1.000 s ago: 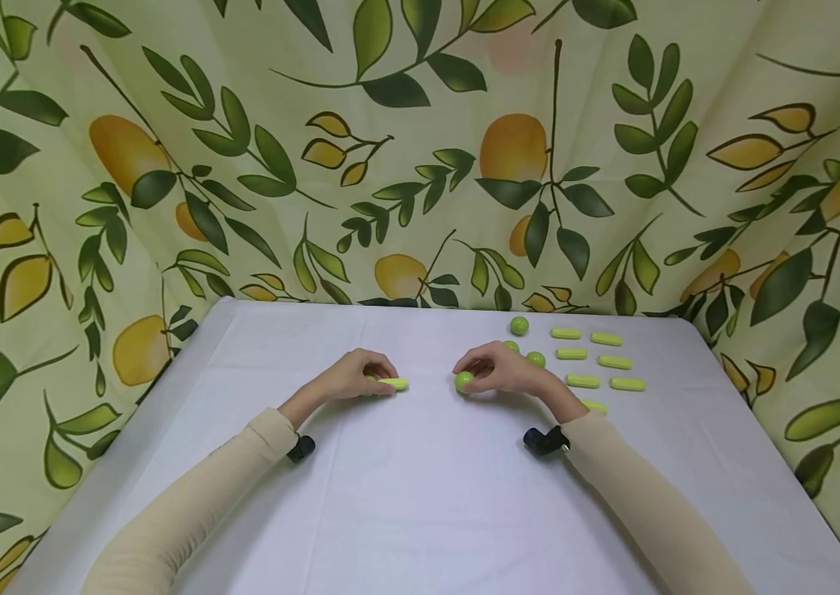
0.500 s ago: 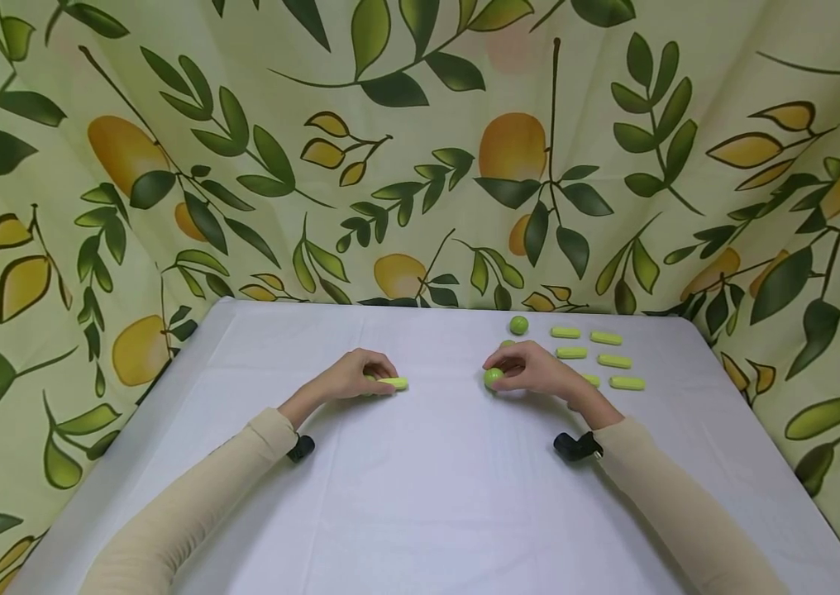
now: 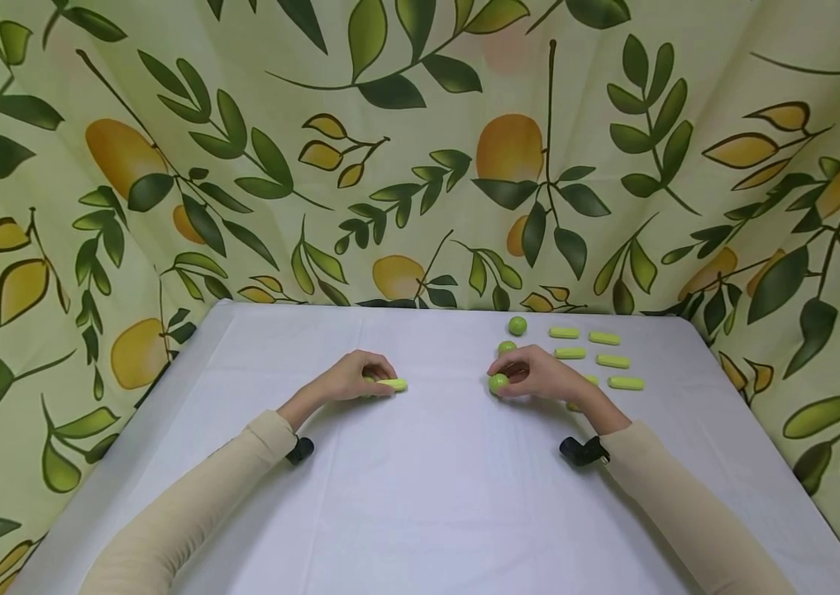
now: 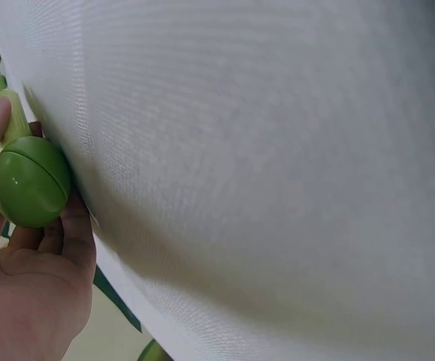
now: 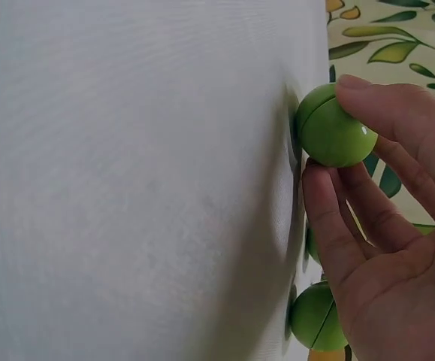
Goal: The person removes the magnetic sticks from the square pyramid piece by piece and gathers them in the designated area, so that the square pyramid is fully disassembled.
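The right hand (image 3: 539, 376) pinches a round green plastic ball (image 3: 498, 383) at its fingertips, resting it on the white cloth-covered desk (image 3: 420, 496); the left hand (image 3: 349, 382) grips a yellow-green oblong capsule piece (image 3: 393, 383), steadying it flat

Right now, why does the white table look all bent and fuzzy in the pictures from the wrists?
In the left wrist view the white tablecloth bulges and blurs because the lens sits very close; the green ball stays sharp. In the right wrist view the cloth is soft too, with a shadow beside the ball. The head view is evenly lit and clear.
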`<move>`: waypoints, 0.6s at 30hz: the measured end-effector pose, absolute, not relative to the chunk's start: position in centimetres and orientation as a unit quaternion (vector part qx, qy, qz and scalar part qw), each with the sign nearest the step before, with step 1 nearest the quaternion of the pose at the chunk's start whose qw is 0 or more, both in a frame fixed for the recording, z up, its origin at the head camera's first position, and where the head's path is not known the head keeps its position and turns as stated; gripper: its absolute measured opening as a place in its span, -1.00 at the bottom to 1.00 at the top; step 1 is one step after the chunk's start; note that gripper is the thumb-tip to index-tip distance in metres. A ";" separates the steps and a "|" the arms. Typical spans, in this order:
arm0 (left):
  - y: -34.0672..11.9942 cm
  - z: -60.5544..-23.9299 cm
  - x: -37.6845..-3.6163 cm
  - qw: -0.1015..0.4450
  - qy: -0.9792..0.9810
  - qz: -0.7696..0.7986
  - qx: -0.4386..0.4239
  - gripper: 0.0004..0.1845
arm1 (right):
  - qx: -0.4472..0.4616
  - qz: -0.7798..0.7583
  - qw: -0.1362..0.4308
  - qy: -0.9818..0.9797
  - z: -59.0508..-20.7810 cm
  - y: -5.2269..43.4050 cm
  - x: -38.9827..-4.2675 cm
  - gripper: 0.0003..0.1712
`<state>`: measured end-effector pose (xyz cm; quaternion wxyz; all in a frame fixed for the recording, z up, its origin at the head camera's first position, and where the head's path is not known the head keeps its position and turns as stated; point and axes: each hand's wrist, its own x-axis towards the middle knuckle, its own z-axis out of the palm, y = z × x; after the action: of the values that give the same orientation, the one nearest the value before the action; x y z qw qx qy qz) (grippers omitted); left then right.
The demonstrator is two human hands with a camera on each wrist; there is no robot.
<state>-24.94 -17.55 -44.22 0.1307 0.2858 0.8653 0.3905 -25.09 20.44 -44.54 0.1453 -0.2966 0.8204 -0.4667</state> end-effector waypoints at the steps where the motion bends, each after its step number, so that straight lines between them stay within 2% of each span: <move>1: -17.6 -44.2 -25.0 0.131 0.865 0.391 0.286 -0.84 | -0.297 -0.467 0.145 0.820 -44.6 20.5 -25.1 -0.67; 18: -17.5 -44.2 -24.9 0.128 0.862 0.396 0.290 -0.84 | -0.304 -0.474 0.161 0.811 -44.5 20.7 -25.1 -0.61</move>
<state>-24.91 -17.46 -44.21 0.1276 0.2896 0.8622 0.3955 -25.13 20.67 -44.53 0.1610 -0.3039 0.8107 -0.4738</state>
